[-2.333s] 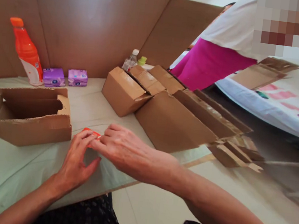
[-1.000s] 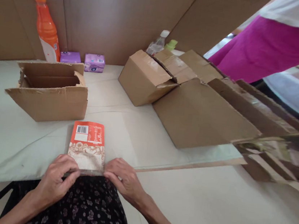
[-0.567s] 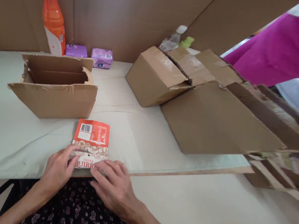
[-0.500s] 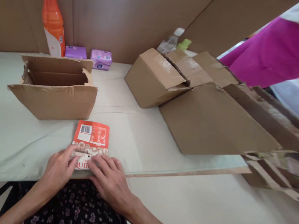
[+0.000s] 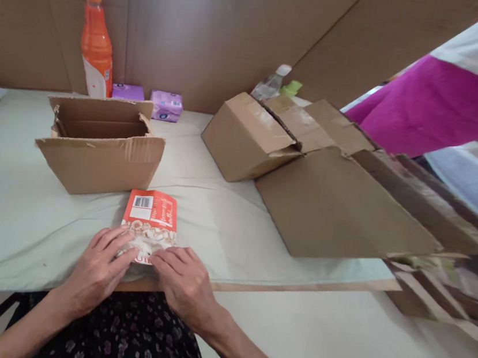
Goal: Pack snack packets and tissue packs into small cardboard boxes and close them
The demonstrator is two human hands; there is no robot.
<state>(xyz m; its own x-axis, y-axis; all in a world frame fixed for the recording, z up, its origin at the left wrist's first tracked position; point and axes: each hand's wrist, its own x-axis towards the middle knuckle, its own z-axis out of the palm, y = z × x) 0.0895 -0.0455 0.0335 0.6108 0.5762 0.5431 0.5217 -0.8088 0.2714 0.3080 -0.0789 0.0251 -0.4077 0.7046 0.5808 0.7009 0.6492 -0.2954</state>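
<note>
A red and white printed packet (image 5: 152,215) lies at the table's front edge, its barcode end pointing away from me. My left hand (image 5: 102,258) grips its near left corner, fingers curled over the printed white part. At the near right corner, my right hand (image 5: 183,279) holds the packet with fingers bent and pressed together. Both hands cover part of the near end, so its lettering is partly hidden. Just beyond the packet stands an open cardboard box (image 5: 101,165), its top facing up.
An orange drink bottle (image 5: 98,51) and two purple packs (image 5: 166,106) stand behind the open box. Larger cardboard boxes (image 5: 340,209) fill the table's right side, with a clear bottle (image 5: 271,84) behind them. A person in pink clothing (image 5: 439,110) is at the far right.
My left hand has shifted up over the packet's near end, and more of the lettering is covered. The near end looks folded or crumpled. The camera view has tilted slightly.
</note>
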